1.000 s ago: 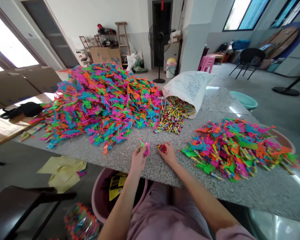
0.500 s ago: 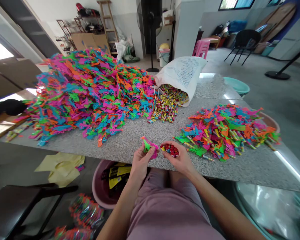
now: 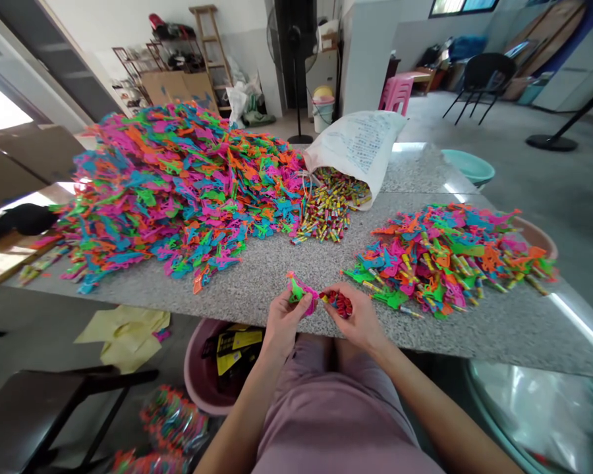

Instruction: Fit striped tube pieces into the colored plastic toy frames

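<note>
A: The plastic pieces?
B: Green and pink, bunched together, on the near side of the white sack.
A: The tubes?
B: Red-ended, tightly clustered, likewise on the sack's near side.

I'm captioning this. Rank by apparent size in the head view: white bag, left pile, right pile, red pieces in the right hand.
1. Left pile
2. Right pile
3. White bag
4. Red pieces

We had soft daylight from a blown-out pane beyond the desk's left end; glare streaked the desk's right edge, dimness lay beneath it, and wide-angle distortion bent its surroundings.
</note>
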Motion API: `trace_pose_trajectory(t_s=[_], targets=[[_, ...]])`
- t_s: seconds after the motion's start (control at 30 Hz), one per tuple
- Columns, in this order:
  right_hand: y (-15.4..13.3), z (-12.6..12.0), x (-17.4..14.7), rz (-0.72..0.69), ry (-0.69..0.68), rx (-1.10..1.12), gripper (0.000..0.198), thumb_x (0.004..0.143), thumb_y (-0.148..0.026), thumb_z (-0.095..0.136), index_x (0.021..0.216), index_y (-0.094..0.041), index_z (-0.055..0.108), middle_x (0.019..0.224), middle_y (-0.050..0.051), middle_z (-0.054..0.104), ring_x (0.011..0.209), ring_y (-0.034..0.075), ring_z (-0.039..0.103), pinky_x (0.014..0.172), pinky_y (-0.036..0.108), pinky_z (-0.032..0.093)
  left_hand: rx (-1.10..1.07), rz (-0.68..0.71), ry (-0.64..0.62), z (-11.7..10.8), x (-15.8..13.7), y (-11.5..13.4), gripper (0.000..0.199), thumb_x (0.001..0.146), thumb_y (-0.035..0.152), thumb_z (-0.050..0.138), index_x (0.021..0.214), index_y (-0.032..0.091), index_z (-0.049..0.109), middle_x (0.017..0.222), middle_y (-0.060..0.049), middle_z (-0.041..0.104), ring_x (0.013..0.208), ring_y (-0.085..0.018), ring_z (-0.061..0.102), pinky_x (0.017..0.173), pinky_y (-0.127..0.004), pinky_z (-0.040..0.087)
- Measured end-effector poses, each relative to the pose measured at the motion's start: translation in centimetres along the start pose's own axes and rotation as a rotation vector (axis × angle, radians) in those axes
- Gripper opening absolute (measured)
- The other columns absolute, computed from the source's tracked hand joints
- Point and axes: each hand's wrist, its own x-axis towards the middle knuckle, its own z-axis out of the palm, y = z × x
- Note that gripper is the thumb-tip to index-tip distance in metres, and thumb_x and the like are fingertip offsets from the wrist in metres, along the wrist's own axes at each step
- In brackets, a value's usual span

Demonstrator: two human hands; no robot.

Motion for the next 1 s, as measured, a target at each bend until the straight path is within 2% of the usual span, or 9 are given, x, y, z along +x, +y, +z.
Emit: trace_pose_trajectory(t_s=[0.3,0.43,0.67,0.83,0.93,1.0], targets=[[0.8,0.1,-0.3,-0.002,0.03,-0.029,0.017,0.083,-0.021,0.056,0.099,-0.02,0.06,0.091,0.005,0.067,0.08,0.019,0.064,0.073,0.029,0.05,-0.085,-0.09,0.049,0.8,0.4,-0.2,0.022,0.069,0.029,0.077,0.082,0.015,0.067,0.077,0.0,0.065,0.069,-0.007,0.056,0.068,-0.019,0.046],[0.7,-0.1,-0.4,-0.071,0.004,-0.147,0.024,0.08,-0.014,0.055,0.102,-0.02,0.06,0.096,0.006,0.067,0.087,0.02,0.063,0.077,0.03,0.048,-0.099,-0.093,0.077,0.9,0.4,-0.6,0.024,0.067,0.03,0.079,0.081,0.015,0.068,0.075,0.0,0.065,0.067,-0.008,0.056,0.068,-0.021,0.047],[0.6,-0.1,-0.7,-0.141,-0.037,-0.252,0.036,0.075,-0.006,0.051,0.106,-0.021,0.059,0.097,0.006,0.067,0.087,0.021,0.062,0.076,0.029,0.048,0.021,0.094,0.072,1.0,0.0,-0.7,0.021,0.07,0.031,0.077,0.078,0.014,0.069,0.072,-0.001,0.066,0.066,-0.009,0.055,0.068,-0.021,0.045],[1.0,0.6,-1.0,-0.159,-0.052,-0.31,0.036,0.074,-0.007,0.051,0.107,-0.02,0.058,0.097,0.007,0.067,0.088,0.021,0.063,0.076,0.029,0.048,-0.019,0.044,0.099,1.9,-0.2,-1.3,0.025,0.072,0.036,0.073,0.083,0.015,0.066,0.077,-0.002,0.066,0.07,-0.012,0.059,0.074,-0.027,0.049],[2.2,-1.3,-0.9,-0.119,0.001,-0.349,0.028,0.079,-0.013,0.051,0.105,-0.02,0.059,0.089,0.005,0.067,0.077,0.019,0.063,0.07,0.028,0.048,0.268,0.057,-0.054,0.7,2.0,-1.4,0.032,0.074,0.04,0.069,0.093,0.015,0.066,0.086,-0.007,0.067,0.08,-0.018,0.061,0.079,-0.033,0.05],[3.6,-4.3,-0.7,-0.041,0.131,-0.44,0.021,0.083,-0.02,0.051,0.102,-0.02,0.06,0.081,0.004,0.066,0.066,0.017,0.061,0.064,0.028,0.048,0.616,0.112,-0.057,-1.9,4.7,-0.7,0.044,0.073,0.037,0.07,0.11,0.014,0.062,0.098,-0.012,0.066,0.092,-0.024,0.061,0.085,-0.039,0.049]])
